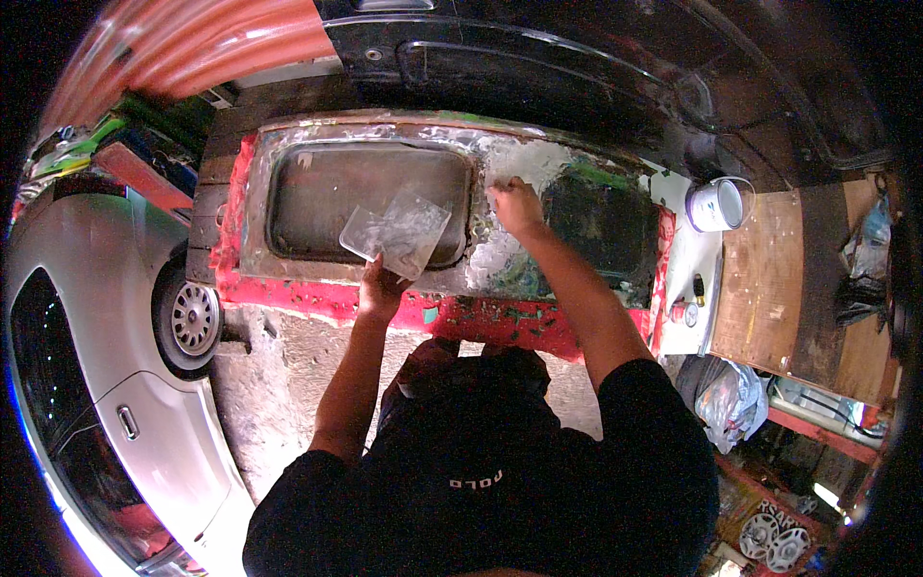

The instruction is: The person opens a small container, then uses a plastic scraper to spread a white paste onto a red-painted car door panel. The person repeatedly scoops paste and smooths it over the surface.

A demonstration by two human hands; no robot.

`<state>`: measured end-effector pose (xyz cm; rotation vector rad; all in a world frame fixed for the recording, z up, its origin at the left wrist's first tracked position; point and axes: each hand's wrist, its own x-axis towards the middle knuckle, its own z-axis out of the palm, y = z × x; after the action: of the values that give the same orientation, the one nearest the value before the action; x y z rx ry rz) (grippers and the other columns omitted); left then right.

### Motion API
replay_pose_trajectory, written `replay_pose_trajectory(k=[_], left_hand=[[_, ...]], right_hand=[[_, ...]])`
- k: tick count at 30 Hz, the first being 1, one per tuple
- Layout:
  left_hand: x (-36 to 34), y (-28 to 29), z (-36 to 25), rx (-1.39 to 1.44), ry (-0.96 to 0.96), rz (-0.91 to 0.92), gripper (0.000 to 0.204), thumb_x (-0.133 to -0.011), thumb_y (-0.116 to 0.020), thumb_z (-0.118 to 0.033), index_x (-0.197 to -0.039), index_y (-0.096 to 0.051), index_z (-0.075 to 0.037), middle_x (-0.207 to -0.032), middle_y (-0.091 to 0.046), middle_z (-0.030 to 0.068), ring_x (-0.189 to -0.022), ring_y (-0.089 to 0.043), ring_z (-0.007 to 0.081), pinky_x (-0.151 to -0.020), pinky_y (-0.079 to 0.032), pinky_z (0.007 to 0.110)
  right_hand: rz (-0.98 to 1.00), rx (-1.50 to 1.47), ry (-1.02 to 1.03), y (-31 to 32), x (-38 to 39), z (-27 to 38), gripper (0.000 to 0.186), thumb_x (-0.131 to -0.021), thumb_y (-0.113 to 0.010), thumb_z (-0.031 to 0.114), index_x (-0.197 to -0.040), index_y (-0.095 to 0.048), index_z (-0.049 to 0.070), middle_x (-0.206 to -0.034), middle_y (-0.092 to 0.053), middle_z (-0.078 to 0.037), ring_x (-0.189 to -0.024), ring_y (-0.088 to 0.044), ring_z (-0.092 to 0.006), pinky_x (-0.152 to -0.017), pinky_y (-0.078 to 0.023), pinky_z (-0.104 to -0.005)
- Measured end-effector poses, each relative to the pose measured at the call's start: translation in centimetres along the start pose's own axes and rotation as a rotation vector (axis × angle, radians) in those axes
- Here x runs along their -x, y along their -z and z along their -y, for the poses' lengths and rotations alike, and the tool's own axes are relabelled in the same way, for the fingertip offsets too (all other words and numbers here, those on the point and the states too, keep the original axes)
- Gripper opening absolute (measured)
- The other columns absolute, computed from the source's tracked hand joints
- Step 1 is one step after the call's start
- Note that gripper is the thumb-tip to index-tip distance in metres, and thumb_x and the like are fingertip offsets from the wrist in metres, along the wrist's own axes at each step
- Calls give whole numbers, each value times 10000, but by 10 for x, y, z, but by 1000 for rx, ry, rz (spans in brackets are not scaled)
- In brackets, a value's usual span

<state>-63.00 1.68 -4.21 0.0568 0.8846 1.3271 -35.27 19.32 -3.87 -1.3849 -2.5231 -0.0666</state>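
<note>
My left hand (382, 291) grips the lower edge of a translucent plastic sheet (415, 223) with rounded corners and whitish grey smears. The sheet is over the window opening (317, 197) of a large metal vehicle panel (255, 183). My right hand (517, 204) is closed above the panel, just right of that opening. Whatever its fingers may hold is too small to make out. Around and below this hand, a light grey filler-like coat (490, 252) covers the panel in rough patches. Farther right, a dark patch (596, 226) shows on the panel.
The panel lies on a red cloth (461, 313). A white bucket (716, 205) stands right of it, with a small dark bottle (699, 287) nearer me. A silver car (144, 385) is at the left. Dark vehicle bodywork (538, 67) spans the far side. Plastic bags (733, 404) hang at right.
</note>
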Motion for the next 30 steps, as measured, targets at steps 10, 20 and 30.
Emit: replay_pose_trajectory(k=[10, 20, 30], left_hand=[[-14, 2, 6, 59, 24, 60, 501, -880, -585, -342, -1328, -410, -199, -1288, -504, 77, -1155, -514, 286, -878, -475, 489], [-10, 5, -1, 49, 10, 47, 527, -867, -599, -365, -1326, -409, -187, -1281, -509, 83, -1146, -526, 292, -860, -501, 493], [-9, -1, -3, 58, 8, 37, 510, -876, -593, -352, -1322, -409, -187, -1291, -507, 83, -1159, -521, 291, -879, -492, 489]], right_hand=[[111, 107, -68, 9, 9, 17, 253, -736, -577, 92, -977, -654, 88, -752, -641, -116, -781, -613, -295, -656, -504, -424], [200, -11, -191, 38, 9, 35, 280, -733, -635, 125, -1010, -671, 143, -819, -624, -162, -783, -622, -320, -688, -518, -444], [208, -163, -259, 38, 31, 25, 265, -779, -622, 133, -1028, -693, 192, -854, -606, -159, -785, -635, -337, -700, -530, -426]])
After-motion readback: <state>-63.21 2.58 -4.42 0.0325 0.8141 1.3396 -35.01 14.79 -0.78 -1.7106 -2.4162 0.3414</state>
